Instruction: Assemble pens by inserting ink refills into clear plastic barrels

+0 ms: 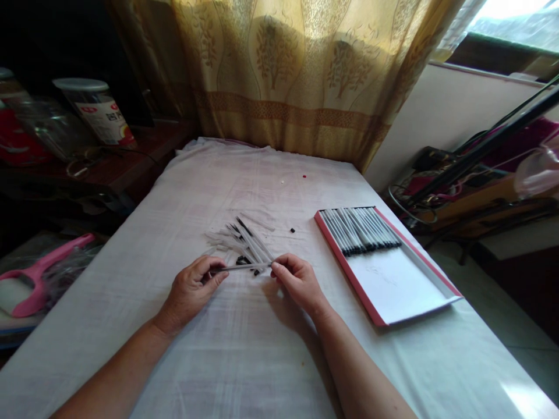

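Between my two hands a slim pen (pixel 247 266) with a pale, translucent barrel lies level. My left hand (pixel 192 288) pinches its dark left end, and my right hand (pixel 299 283) pinches the other end between thumb and fingertips. Just beyond it is a loose pile of pale pen barrels (pixel 253 243), some with dark tips, beside several clear plastic pieces (pixel 218 237). Small black caps (pixel 241 260) lie at the near side of the pile. To the right, a shallow red-edged box (pixel 349 282) holds a row of pens (pixel 360 230), their black ends towards me.
A white cloth (pixel 209 361) covers the table. One black cap (pixel 292 230) and a tiny red bit (pixel 304 176) lie farther back. A pink-handled item (pixel 37 279) and a lidded canister (pixel 98 113) stand off left. A patterned curtain (pixel 279 70) hangs behind.
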Demonstrator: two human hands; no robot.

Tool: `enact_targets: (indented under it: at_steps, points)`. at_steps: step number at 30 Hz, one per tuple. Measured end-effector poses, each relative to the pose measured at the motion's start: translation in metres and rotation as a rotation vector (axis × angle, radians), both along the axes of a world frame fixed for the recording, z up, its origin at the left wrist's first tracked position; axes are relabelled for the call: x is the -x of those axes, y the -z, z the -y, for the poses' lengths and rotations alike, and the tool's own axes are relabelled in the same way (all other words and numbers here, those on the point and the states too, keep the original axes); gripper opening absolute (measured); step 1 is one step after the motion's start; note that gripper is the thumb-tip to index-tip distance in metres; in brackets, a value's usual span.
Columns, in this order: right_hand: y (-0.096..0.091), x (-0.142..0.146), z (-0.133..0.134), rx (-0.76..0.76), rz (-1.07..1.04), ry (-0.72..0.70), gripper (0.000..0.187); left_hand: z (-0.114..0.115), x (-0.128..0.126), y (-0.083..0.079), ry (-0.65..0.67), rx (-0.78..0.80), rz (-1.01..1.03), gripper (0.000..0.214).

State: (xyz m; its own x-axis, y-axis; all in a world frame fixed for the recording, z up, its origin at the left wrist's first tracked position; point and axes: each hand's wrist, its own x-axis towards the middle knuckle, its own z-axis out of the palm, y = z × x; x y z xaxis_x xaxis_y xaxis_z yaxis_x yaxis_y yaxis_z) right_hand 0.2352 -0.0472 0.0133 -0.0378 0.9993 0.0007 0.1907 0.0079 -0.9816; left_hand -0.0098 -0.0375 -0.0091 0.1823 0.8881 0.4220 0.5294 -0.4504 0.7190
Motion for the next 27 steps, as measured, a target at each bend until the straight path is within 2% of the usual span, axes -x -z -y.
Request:
enact_targets:
  at_steps: [6, 11, 14, 18, 23, 27]
  points:
    - [-0.0018, 0.0012, 0.0001, 0.017, 0.1, -0.001, 0.033, 0.0024, -0.0021, -0.0051, 0.042, -0.087, -0.024, 0.013]
    - [0.0021, 0.0007, -0.0004, 0.011, 0.122, -0.021, 0.04, 0.0028, -0.0034, -0.0066, 0.039, -0.079, -0.038, 0.015]
    - [0.0026, -0.0011, 0.0001, -0.011, 0.064, -0.049, 0.033, 0.0019, -0.0042, -0.007, 0.02, -0.041, -0.039, 0.018]
    - [0.0022, -0.0024, 0.0033, 0.001, -0.034, -0.128, 0.043, 0.0011, -0.0058, -0.007, 0.0, -0.007, -0.049, 0.019]
    - [0.005, 0.0004, 0.0082, 0.008, -0.092, -0.106, 0.03, 0.0001, -0.008, -0.0055, 0.041, -0.031, -0.128, 0.022]
    - [0.006, -0.0037, 0.0079, 0.01, -0.069, -0.009, 0.018, -0.0055, -0.0065, -0.0023, -0.062, -0.165, -0.304, 0.03]
